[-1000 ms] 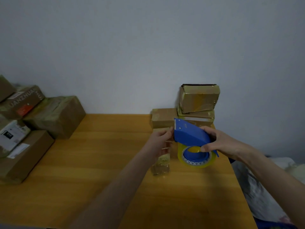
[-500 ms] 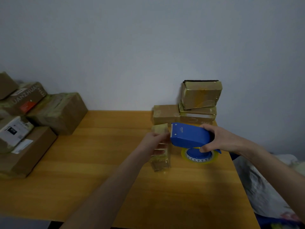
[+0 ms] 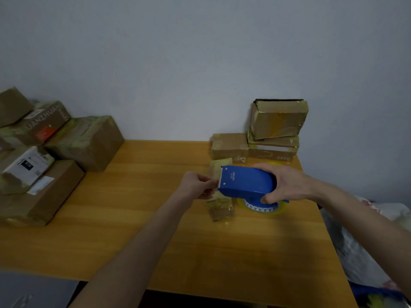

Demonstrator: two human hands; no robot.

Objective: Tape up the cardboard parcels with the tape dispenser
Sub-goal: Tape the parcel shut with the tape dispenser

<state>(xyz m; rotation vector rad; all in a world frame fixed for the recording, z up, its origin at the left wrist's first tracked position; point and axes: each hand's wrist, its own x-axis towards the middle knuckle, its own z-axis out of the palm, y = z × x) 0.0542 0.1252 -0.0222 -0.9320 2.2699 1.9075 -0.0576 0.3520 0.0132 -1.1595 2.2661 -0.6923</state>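
A blue tape dispenser point(image 3: 244, 182) with a yellowish tape roll point(image 3: 262, 207) hangs low over the wooden table point(image 3: 138, 210). My right hand point(image 3: 283, 183) grips its body from the right. My left hand point(image 3: 196, 184) pinches the tape end at the toothed blade on the dispenser's left end. Under both hands lies a small narrow parcel point(image 3: 220, 210), wrapped in shiny tape and partly hidden by the dispenser.
Three taped parcels point(image 3: 274, 130) stand stacked against the wall at the table's back right. Several larger cardboard boxes point(image 3: 84, 141) are piled at the left. A grey object point(image 3: 33, 290) sits at the bottom left. Cloth point(image 3: 364, 252) lies beyond the table's right edge.
The dispenser has tipped from blade-up to level and come down over the small parcel. My left hand has shifted left along with the blade end.
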